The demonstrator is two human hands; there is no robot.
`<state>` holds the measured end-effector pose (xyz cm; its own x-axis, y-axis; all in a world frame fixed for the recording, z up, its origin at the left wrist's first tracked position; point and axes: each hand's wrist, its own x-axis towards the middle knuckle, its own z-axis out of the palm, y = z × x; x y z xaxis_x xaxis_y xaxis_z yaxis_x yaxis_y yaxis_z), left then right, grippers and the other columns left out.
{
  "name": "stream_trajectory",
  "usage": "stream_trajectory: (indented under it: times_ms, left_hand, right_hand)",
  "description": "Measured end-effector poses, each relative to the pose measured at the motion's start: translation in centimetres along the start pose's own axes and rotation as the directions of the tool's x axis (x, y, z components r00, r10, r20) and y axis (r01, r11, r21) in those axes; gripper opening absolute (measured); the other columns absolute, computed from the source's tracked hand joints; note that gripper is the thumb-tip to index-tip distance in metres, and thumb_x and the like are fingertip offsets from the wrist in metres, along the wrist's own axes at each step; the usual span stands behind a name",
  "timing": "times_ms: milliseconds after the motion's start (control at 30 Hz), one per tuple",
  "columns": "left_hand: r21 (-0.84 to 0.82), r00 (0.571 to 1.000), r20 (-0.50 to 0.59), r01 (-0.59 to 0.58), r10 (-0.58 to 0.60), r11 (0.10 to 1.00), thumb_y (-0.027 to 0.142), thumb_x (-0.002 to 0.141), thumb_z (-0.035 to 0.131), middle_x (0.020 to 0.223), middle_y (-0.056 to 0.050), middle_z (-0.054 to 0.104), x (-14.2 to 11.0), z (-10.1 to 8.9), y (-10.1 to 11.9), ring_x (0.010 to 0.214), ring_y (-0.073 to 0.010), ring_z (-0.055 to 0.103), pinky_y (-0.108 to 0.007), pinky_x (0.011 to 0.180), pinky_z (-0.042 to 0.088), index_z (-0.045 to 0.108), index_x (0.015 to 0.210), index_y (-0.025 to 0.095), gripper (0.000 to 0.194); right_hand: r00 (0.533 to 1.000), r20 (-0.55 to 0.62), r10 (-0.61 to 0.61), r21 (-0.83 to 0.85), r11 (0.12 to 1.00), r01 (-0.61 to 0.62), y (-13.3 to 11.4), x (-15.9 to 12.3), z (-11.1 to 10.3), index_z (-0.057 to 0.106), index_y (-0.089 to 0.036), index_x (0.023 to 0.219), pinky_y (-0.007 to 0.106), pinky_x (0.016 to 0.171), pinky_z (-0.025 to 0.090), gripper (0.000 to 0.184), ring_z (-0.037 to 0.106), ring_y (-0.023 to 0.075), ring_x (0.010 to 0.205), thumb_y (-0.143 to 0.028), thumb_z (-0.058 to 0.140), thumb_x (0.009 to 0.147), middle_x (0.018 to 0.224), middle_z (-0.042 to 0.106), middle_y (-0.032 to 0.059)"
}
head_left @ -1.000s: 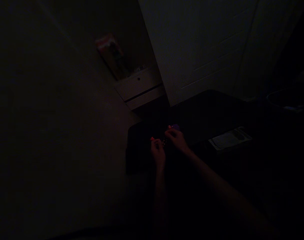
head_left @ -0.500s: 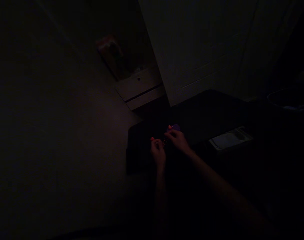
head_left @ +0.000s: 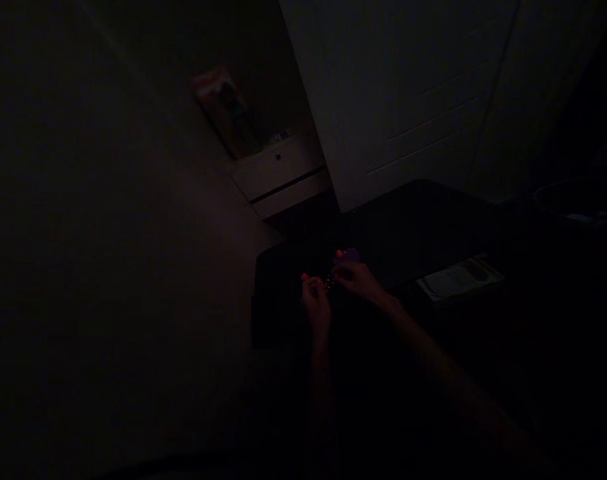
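The room is very dark. My left hand is closed in a pinch over a dark table; what it holds is too dim to make out. A small red piece shows at its fingertips. Just to the right, my right hand also has its fingers pressed together, on something hidden. Several tiny light bead-like dots show between the two hands. Beyond my right hand lies a purple roundish thing, with another small red piece at its left side.
A pale drawer unit stands behind the table, with a red-topped box on it. A large pale panel rises at the back. To the right, a flat light item lies by the table's near edge. A wall runs along the left.
My right hand has shifted slightly right, away from the dots, and its fingers have closed in more. The left hand stays in place.
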<state>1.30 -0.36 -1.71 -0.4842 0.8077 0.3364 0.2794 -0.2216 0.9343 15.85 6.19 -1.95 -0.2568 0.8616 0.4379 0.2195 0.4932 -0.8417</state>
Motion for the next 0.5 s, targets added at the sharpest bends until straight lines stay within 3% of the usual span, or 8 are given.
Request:
stream_trajectory:
  times_ms: [300, 500]
  left_hand:
    - [0.012, 1.000, 0.003, -0.013, 0.013, 1.000, 0.052, 0.094, 0.063, 0.083, -0.004, 0.070, -0.02, 0.04, -0.01, 0.074, -0.0165, 0.067, -0.028, 0.074, 0.052, 0.064, 0.097, 0.019, 0.034]
    - [0.007, 1.000, -0.005, -0.015, 0.015, 1.000, 0.053, 0.094, 0.063, 0.084, -0.004, 0.070, 0.05, 0.13, -0.18, 0.073, -0.0163, 0.067, -0.028, 0.072, 0.052, 0.064, 0.096, 0.019, 0.035]
  right_hand:
    - [0.998, 0.057, 0.006, -0.130, 0.991, 0.001, 0.01, 0.00, -0.07, 0.081, -0.021, 0.099, 0.031, 0.074, 0.057, 0.025, 0.074, 0.0199, 0.074, -0.009, 0.069, 0.081, 0.086, 0.080, 0.0049]
    - [0.998, 0.065, 0.007, -0.165, 0.986, 0.004, 0.14, 0.01, 0.01, 0.082, -0.021, 0.100, 0.032, 0.076, 0.058, 0.028, 0.076, 0.0232, 0.083, -0.006, 0.070, 0.080, 0.093, 0.082, 0.0061]
